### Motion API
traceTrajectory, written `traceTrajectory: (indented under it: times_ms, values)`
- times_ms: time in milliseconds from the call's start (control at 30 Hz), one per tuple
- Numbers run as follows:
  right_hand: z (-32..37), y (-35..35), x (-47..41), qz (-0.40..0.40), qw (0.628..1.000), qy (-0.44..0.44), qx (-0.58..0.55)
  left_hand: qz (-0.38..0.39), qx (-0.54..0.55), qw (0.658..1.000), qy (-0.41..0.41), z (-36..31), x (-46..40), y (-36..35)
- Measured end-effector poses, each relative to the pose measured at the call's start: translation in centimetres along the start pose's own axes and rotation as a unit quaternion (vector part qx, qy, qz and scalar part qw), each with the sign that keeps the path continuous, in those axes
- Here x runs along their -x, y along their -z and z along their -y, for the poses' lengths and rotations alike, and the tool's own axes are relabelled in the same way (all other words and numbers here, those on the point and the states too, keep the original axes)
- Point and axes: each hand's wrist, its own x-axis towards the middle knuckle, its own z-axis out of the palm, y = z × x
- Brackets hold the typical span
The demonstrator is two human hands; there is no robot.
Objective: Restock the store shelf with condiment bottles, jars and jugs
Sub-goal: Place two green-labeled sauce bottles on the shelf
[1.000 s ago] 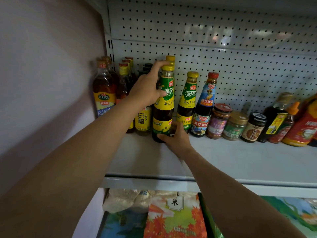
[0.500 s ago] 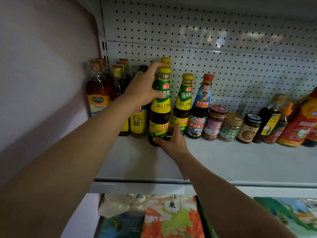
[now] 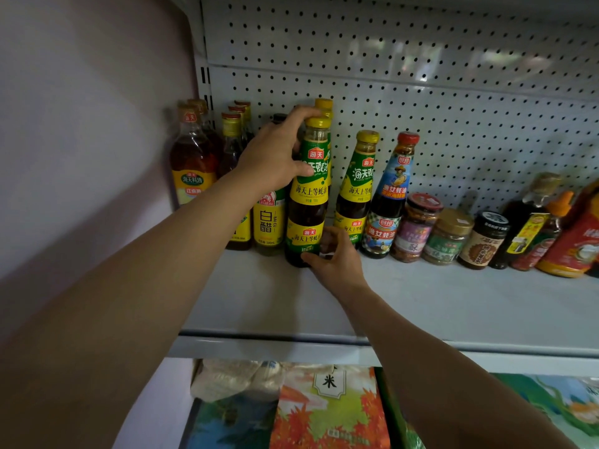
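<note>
While the left hand (image 3: 275, 157) wraps the neck of the oyster sauce bottle (image 3: 308, 196), the right hand (image 3: 337, 257) pinches its base, likely to keep it upright as it slots in beside the white vinegar bottle (image 3: 268, 222). It stands on the pale metal shelf (image 3: 421, 306), pegboard back panel (image 3: 421, 92) behind, rice bags (image 3: 327, 413) stacked below.

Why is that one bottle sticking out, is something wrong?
Nothing is spilled or broken. The yellow-capped bottle stands in front of the row because the left hand and right hand are holding it on the shelf.
</note>
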Motion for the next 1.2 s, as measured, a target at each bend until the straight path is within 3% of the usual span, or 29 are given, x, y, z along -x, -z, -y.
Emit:
traceTrajectory:
  times_ms: [133,467,1000,1200]
  values:
    - [0.1,-0.1,-0.1,0.031,0.997,0.036,0.059,0.000,-0.002,1.000,-0.005,0.2,0.0,0.0]
    - [0.5,-0.1,0.3,0.013,1.000,-0.011,-0.001,0.008,-0.001,1.000,-0.009,0.3,-0.3,-0.2]
    - [2.5,1.3,1.9,0.015,0.995,-0.053,0.086,-0.012,-0.084,0.996,0.026,-0.7,0.5,-0.7]
    - [3.1,6.6,5.2,0.032,0.986,-0.009,0.163,-0.102,-0.073,0.992,0.001,-3.5,5.7,-0.5]
